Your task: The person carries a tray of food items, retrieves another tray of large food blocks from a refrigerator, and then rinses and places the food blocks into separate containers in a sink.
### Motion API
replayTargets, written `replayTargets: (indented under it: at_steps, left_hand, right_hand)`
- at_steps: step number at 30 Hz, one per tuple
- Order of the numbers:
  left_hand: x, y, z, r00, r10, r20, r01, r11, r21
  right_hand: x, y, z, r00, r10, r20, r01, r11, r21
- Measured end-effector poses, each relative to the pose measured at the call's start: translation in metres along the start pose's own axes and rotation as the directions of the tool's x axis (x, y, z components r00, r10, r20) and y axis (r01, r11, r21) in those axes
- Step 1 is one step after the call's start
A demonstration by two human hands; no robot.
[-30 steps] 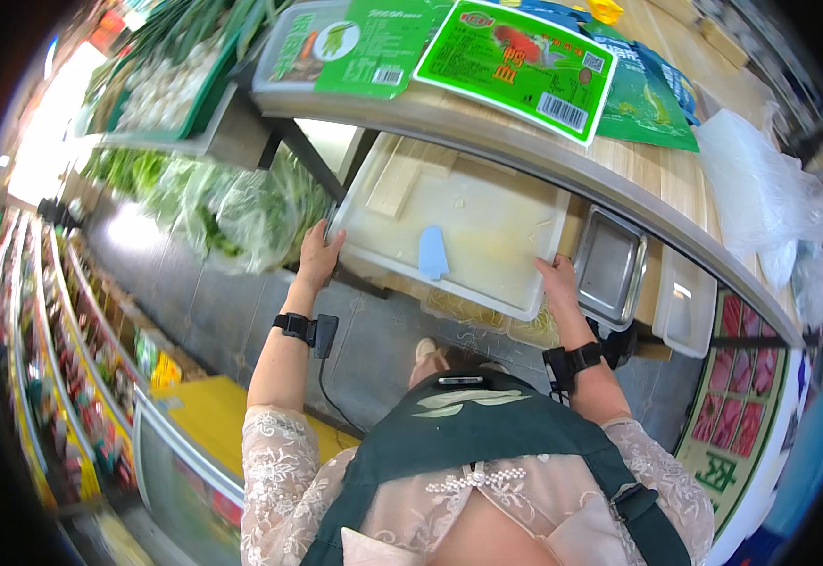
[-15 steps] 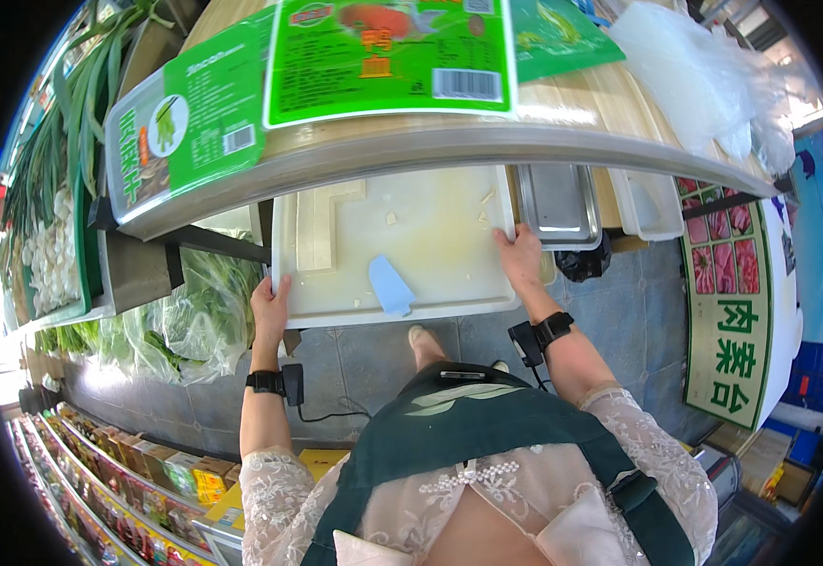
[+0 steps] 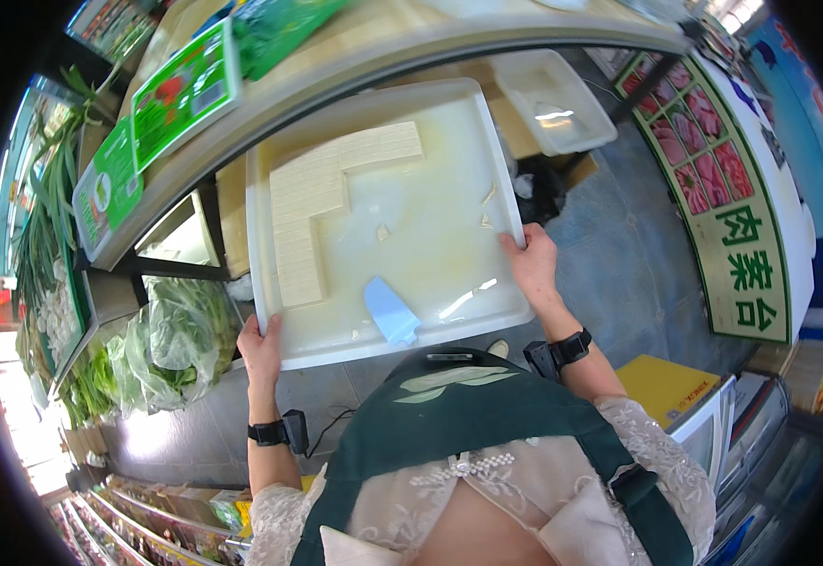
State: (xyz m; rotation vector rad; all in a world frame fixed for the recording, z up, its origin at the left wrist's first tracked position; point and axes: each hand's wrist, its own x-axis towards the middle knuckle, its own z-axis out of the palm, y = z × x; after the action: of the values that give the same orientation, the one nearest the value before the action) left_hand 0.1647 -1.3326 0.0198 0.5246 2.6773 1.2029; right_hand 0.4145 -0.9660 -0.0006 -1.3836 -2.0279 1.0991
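A large white rectangular tray (image 3: 430,231) is held in front of me by its left and right edges. My left hand (image 3: 259,349) grips its near left corner, and my right hand (image 3: 533,264) is closed on the right rim, thumb on top. A stepped slab of pale tofu (image 3: 307,193), scored into blocks, covers the tray's left and far part. Near the front rim lies a flat light-blue scraper (image 3: 390,309). A few tofu scraps (image 3: 383,232) and some wet liquid are on the tray floor.
A counter with a metal edge (image 3: 449,40) runs above the tray's far side, with green packages (image 3: 185,94) on it. Under it, a white tub (image 3: 553,99) and a black bag (image 3: 539,189) sit at the right. Bagged greens (image 3: 180,335) stand left; a yellow box (image 3: 666,387) is at my right.
The tray has come out from under the counter toward me, showing more of the tofu. My body has turned, so the counter now slants and its packages sit farther left. Both hands keep their grip.
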Motion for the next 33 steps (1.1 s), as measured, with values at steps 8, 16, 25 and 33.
replayTargets:
  at_steps: [8, 16, 25, 33]
  left_hand:
    - [-0.068, 0.094, 0.070, 0.974, 0.073, 0.213, -0.039, 0.986, -0.160]
    - [-0.101, 0.178, 0.195, 0.849, 0.241, 0.470, -0.127, 0.957, -0.261]
    - [-0.110, 0.301, 0.359, 0.672, 0.393, 0.628, -0.161, 0.905, -0.394]
    - [-0.071, 0.420, 0.517, 0.540, 0.573, 0.617, -0.352, 0.819, -0.452]
  right_hand:
    - [-0.052, 0.073, -0.162, 0.984, 0.058, -0.167, -0.051, 0.998, 0.045]
    - [-0.098, 0.163, -0.302, 0.881, 0.202, -0.428, -0.228, 0.974, -0.009]
    - [-0.102, 0.255, -0.404, 0.721, 0.357, -0.595, -0.343, 0.929, 0.142]
    - [-0.004, 0.290, -0.480, 0.595, 0.380, -0.708, -0.358, 0.914, 0.190]
